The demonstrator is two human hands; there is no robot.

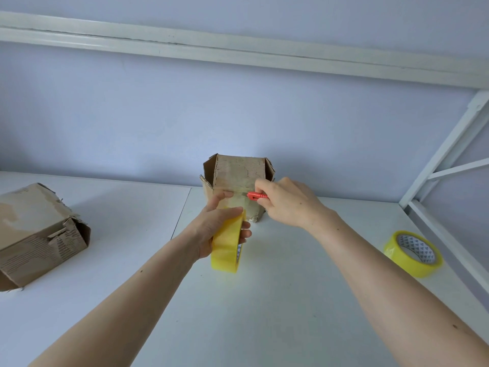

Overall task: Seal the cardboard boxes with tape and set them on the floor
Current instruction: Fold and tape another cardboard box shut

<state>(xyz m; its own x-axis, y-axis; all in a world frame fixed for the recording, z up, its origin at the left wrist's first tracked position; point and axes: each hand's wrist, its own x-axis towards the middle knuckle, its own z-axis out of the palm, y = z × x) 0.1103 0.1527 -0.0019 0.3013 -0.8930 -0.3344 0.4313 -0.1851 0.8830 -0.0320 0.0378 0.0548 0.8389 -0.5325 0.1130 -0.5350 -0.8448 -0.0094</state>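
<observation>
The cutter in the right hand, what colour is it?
Red cutter, seen in the head view.

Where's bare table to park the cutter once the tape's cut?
Free: the table between the right forearm and the spare roll, and the stretch between the left box and the left forearm. Crowded: in front of the middle box, where both hands, roll and cutter meet.

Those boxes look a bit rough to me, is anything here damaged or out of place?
Yes. The cardboard box on the left lies tipped on its side, its outer paper torn away so the corrugation shows, with ragged flaps. The box being taped is stripped to the ribs too. The spare tape roll sits near the table's right edge.
</observation>
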